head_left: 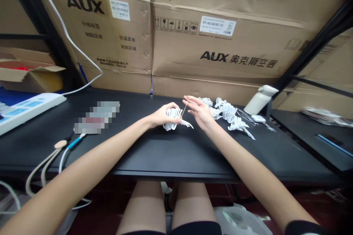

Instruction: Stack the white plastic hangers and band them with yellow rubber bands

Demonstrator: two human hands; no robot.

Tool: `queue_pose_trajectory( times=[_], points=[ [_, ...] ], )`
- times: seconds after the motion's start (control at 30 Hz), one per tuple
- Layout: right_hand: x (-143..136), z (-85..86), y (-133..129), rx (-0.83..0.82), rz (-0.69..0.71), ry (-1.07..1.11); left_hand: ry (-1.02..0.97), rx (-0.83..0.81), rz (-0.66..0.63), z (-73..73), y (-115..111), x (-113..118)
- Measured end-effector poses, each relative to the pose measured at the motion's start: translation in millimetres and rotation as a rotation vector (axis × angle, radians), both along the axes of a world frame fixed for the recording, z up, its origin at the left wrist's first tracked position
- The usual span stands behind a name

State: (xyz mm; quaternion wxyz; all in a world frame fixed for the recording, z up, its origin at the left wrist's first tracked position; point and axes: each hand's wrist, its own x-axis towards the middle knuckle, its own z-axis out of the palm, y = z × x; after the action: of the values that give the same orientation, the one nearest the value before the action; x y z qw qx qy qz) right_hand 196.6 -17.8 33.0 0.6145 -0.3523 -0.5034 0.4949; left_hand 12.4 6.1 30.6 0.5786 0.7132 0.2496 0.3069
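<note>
My left hand (161, 116) is wrapped round a bundle of white cable (171, 120), folded in tight loops, with loose ends sticking out to the right. A thin yellowish-brown rubber band (185, 109) stretches from the bundle to the fingers of my right hand (202, 114). The band is hooked on those fingers, which are raised just right of the bundle. Behind and to the right of my right hand lie several similar white cable bundles (230, 112) on the black table (165, 154).
A white bottle (259, 101) leans at the back right, near a small white device (258, 118). On the left are a phone-like blurred object (96, 117) with a cable and a white power strip (33, 110). Large cardboard boxes (220, 73) line the back.
</note>
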Motion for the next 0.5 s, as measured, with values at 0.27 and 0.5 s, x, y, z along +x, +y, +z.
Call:
queue_pose_trajectory(
  times=[0.27,0.5],
  points=[
    [-0.1,-9.5,-1.2,0.213,-0.277,-0.275,0.061,0.166,0.075,-4.6,-3.2,7.2],
    [0.1,3.0,-12.4,0.433,0.04,-0.655,0.104,0.3,0.203,-12.1,-4.3,7.2]
  ],
)
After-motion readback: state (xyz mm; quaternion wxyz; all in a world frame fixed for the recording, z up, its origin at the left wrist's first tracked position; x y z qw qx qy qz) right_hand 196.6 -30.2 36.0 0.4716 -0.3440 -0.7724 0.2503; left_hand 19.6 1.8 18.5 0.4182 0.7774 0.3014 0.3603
